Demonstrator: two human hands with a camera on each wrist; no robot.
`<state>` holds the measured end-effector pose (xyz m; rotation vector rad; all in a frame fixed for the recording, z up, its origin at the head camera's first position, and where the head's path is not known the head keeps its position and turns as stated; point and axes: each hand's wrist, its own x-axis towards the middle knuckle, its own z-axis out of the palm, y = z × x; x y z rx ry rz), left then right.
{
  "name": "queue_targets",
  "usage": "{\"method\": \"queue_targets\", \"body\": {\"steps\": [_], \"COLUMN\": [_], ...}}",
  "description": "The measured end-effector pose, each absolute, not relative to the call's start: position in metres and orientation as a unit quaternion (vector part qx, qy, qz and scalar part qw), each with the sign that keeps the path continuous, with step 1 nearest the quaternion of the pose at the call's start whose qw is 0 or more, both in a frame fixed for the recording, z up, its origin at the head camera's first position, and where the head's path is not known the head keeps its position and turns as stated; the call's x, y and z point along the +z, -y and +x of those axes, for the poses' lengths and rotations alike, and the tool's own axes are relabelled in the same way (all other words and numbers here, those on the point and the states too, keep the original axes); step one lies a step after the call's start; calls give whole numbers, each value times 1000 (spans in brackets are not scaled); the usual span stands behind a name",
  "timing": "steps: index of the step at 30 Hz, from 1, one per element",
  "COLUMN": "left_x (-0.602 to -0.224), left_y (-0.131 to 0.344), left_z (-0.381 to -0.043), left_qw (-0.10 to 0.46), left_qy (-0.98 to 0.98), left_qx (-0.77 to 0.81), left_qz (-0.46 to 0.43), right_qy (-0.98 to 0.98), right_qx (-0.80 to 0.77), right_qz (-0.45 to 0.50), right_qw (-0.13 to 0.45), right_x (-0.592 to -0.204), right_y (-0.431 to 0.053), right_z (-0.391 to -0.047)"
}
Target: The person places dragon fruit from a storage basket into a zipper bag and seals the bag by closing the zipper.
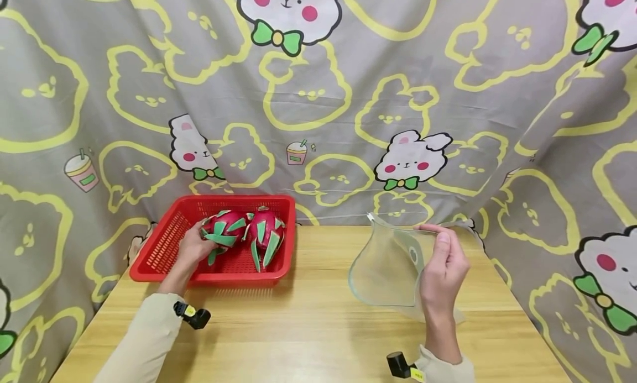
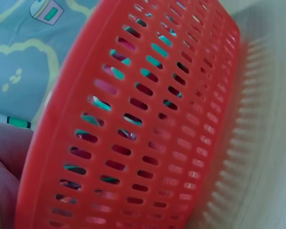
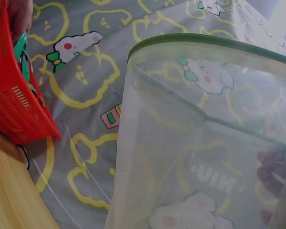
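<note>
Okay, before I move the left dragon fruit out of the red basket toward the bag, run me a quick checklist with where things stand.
1. Left grip against the left dragon fruit: ok, touching its left side.
2. Hold secure enough to lift: cannot tell, fingers partly hidden.
3. Red plastic basket standing on the wooden table: ok.
4. Right grip holding the translucent zipper bag: ok, near its upper edge.
5. Bag mouth wide enough for the fruit: cannot tell.
</note>
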<state>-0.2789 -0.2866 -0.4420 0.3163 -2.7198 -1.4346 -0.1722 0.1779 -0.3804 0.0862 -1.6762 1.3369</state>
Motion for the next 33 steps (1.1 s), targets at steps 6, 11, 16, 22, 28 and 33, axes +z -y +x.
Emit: {"method": "queue_targets", "body": {"steps": [6,11,16,22,28,33], "left_x": [-447,-449,-449,-446,-443,-445], "left_y": [282,279,275,269,263,260], "left_z": [-283,-288,-290,-291,-293,-295], "left_qw": [-18,-37,-11,0,-16,-15], "left_qy": [832,806,756,756,786,806], "left_qx": [-547,-585,-647,-647,-612,-585], "left_qz": [84,80,104,101,80,89], "right_qy": [687,685,687,688,685,685], "right_qx": [547,546,543,545,549,549], "right_qz": [34,39,35,33,35,36], "right_qw": [478,481,481,478,478,478], "right_x": [-380,-379,-378,-377,-379,-382], "right_y": [-178,-179,-179,-179,-181,-182], "right_z": [-171,-170,-169,-168,-170,-172]}}
